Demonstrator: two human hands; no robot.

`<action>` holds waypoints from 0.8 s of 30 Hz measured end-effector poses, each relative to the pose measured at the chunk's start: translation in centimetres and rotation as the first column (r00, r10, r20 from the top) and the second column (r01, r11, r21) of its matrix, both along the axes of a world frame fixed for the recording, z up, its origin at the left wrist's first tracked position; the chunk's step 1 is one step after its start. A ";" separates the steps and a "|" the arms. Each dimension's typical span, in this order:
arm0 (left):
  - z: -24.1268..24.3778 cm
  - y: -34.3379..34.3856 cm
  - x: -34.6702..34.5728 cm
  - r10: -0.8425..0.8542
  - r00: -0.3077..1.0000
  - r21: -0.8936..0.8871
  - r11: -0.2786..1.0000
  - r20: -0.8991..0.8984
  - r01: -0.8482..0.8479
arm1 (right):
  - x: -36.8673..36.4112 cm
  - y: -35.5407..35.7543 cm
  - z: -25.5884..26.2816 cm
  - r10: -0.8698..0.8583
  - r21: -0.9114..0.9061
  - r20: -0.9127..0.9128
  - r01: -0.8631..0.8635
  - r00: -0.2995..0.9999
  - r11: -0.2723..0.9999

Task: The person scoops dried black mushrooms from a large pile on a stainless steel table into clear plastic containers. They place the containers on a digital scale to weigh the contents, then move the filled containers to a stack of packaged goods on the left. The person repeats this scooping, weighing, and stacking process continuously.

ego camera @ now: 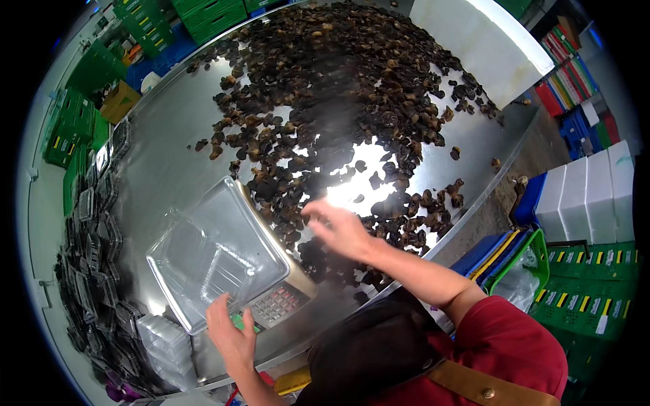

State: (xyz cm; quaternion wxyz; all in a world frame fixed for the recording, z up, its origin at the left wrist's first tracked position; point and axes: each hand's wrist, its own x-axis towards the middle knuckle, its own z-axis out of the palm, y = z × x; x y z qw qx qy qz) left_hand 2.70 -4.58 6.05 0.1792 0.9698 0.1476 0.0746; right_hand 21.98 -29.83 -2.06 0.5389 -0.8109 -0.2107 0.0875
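An open, hinged clear plastic container lies on the steel pan of an electronic scale, and I see no food in it. My left hand is at the scale's near edge, its fingertips by the container's rim beside the keypad. Whether those fingers grip the rim cannot be told. To the right of the scale, my right hand is over dark, curled pieces that look like wood ear mushrooms. It is slightly blurred, with fingers apart and nothing visible in them.
A large heap of the dark pieces covers the far part of the steel table. Filled clear boxes are piled along the left edge, near a stack of empty containers. A white foam box stands at the far right; green crates are beyond the table.
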 end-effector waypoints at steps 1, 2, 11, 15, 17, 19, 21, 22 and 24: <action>0.5 -1.1 0.4 -0.037 0.996 0.055 0.998 0.079 0.032 | 1.4 -0.9 -1.0 -0.044 0.001 0.069 0.044 0.997 0.999; 0.7 -2.2 0.9 -0.075 0.988 -0.027 0.997 0.134 0.079 | 3.2 -2.0 -1.8 -0.042 -0.037 0.128 0.047 0.991 0.998; -5.0 -13.8 12.9 -0.128 0.962 -0.452 0.862 0.243 0.229 | 23.9 -7.3 -3.3 -0.089 -0.372 0.602 0.377 0.794 0.849; -10.9 -14.5 18.2 0.034 0.999 -0.232 0.972 0.042 -0.023 | 26.4 -7.4 -5.1 -0.105 -0.711 0.192 0.212 0.976 0.670; -13.4 -14.1 19.9 0.134 0.976 -0.233 0.957 -0.171 -0.173 | 23.5 -5.4 -5.9 -0.009 -0.683 0.247 0.181 0.969 0.708; -13.5 -15.1 21.3 0.097 0.959 -0.200 0.968 -0.266 -0.154 | 20.0 -4.5 -6.7 0.068 -0.536 0.354 0.143 0.933 0.832; -14.0 -16.0 21.0 0.017 0.984 -0.225 0.973 -0.177 -0.057 | 15.3 -3.8 -6.9 0.235 -0.480 0.428 -0.001 0.873 0.877; -14.6 -16.2 20.6 -0.007 0.993 -0.219 0.975 -0.120 -0.020 | 13.0 -4.1 -6.5 0.287 -0.415 0.450 -0.087 0.846 0.906; -14.9 -16.1 19.1 -0.051 0.998 -0.188 0.981 -0.040 0.043 | 9.9 -5.2 -4.9 0.396 -0.397 0.414 -0.229 0.819 0.889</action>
